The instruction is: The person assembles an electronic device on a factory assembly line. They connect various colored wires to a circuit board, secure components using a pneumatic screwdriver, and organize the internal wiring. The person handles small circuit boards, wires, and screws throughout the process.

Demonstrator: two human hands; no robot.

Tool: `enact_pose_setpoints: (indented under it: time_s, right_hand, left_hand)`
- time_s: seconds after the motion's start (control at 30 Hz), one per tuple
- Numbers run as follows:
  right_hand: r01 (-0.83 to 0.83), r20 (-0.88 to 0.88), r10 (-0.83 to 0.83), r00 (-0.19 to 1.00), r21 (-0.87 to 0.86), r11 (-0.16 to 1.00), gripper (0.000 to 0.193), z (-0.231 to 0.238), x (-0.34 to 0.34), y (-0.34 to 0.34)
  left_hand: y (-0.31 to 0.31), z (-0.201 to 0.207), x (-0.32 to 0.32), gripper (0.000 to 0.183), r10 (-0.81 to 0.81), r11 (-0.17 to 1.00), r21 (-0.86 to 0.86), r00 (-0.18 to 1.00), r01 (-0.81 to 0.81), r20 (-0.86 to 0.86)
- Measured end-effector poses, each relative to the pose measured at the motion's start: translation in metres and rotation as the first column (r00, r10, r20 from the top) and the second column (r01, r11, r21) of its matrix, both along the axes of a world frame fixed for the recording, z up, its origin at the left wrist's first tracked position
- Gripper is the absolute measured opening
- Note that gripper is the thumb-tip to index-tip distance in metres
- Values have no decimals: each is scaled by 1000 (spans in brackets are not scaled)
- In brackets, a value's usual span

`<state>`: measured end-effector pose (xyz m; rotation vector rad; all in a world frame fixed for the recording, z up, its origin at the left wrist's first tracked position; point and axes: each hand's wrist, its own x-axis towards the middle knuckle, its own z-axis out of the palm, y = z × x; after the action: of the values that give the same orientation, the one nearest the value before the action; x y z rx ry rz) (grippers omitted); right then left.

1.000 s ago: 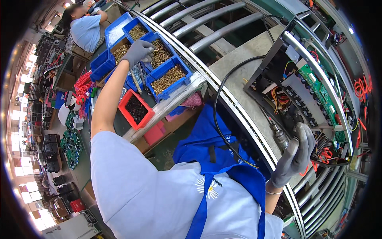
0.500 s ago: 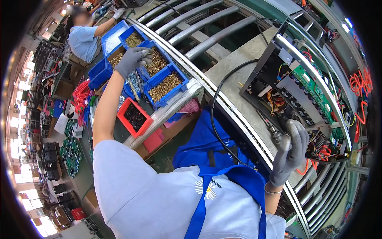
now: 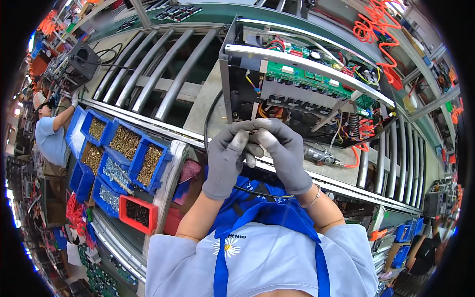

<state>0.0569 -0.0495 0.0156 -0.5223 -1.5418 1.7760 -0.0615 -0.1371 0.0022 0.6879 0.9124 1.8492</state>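
Observation:
My left hand (image 3: pixel 222 161) and my right hand (image 3: pixel 286 159), both in grey gloves, meet fingertip to fingertip before the open electronics chassis (image 3: pixel 302 67). Their thumbs and fingers are pinched together; whatever lies between them is too small and covered to name. Green circuit boards (image 3: pixel 309 79) and bundled wires show inside the black metal frame. A metal air screwdriver (image 3: pixel 319 156) lies on the bench just beyond my right wrist. Behind it, the chassis's lower front edge is partly hidden by my fingers.
To the left stand blue bins of brass screws (image 3: pixel 124 142), silvery screws (image 3: pixel 115 171) and a red bin (image 3: pixel 138 214) of dark screws. Metal rollers (image 3: pixel 178 74) run on both sides of the chassis. A black cable (image 3: pixel 209 114) curves beside it. A co-worker (image 3: pixel 52 133) is at far left.
My left hand has come from the screw bins to meet my right hand before the chassis. The right hand has left the screwdriver. The view has turned, shifting the bins and chassis leftward.

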Motion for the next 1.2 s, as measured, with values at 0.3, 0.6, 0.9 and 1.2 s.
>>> enact_pose_setpoints:
  time_s: [0.3,0.6,0.9,1.2]
  right_hand:
    - [153,-37,-151,988,60,986,15,50,-15,47]
    - [213,71,-278,958,472,856,30,51,-36,74]
    - [198,145,-387,911,670,716,41,63,-48,73]
    - [236,156,-449,880,676,698,35,64,-55,71]
  left_hand:
    - [-4,-18,2,31,87,990,-104,995,-91,-47]
    - [-39,-62,-7,33,110,967,-236,992,-91,67]
    - [-41,-60,-17,39,39,958,-285,999,-42,-14]
    - [-45,-73,-13,42,24,958,-285,1000,-27,-15]
